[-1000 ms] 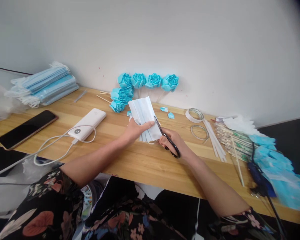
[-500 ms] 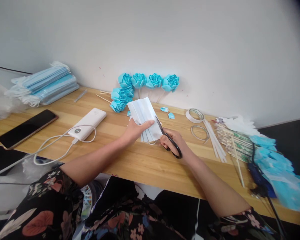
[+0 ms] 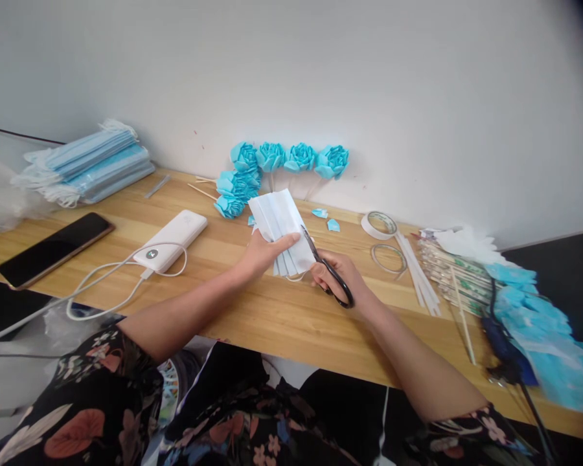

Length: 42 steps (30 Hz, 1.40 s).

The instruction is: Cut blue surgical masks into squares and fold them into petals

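Near the middle of the frame, a pale pleated mask point(image 3: 274, 213) lies over the wooden table point(image 3: 282, 323), its long axis running top to bottom and leaning slightly toward upper left. From its lower left, the left hand point(image 3: 263, 252) grips it, thumb across the front, and is the nearer hand. At lower right, the right hand point(image 3: 339, 268) is closed around black-handled scissors point(image 3: 311, 245). Their blades point up and left over the mask's right side, so the mask lies up and left of that hand; the blades' gap cannot be told.
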Each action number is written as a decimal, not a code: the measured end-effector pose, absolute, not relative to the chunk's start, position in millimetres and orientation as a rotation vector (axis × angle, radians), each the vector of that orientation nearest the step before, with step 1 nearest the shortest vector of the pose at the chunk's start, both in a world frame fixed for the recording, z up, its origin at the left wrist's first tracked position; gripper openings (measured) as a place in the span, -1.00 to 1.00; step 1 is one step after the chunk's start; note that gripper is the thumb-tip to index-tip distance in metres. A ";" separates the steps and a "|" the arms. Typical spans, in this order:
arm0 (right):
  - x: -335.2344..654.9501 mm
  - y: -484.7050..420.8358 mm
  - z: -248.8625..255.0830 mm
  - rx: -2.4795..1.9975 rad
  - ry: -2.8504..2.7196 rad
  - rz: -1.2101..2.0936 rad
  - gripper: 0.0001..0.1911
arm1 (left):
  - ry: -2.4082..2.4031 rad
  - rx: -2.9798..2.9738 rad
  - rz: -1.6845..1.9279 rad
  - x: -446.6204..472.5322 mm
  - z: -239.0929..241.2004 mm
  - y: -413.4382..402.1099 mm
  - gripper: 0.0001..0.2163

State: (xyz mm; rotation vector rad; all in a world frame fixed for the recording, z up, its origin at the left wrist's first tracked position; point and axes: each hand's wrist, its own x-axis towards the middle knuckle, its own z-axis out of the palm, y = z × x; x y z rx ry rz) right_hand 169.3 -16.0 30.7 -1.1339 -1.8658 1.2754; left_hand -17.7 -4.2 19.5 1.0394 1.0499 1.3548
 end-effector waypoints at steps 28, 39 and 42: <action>167.9 -16.4 35.3 -1.159 -1.850 1.248 -0.68 | 0.962 1.038 1.398 -28.6 20.6 3.8 -0.55; 171.1 -12.2 27.7 -1.162 -1.892 1.277 -0.61 | 0.997 1.029 1.386 -27.4 24.8 5.5 -0.56; 172.5 -12.9 28.3 -1.143 -1.946 1.244 -0.51 | 1.009 1.038 1.378 -27.0 24.9 4.7 -0.58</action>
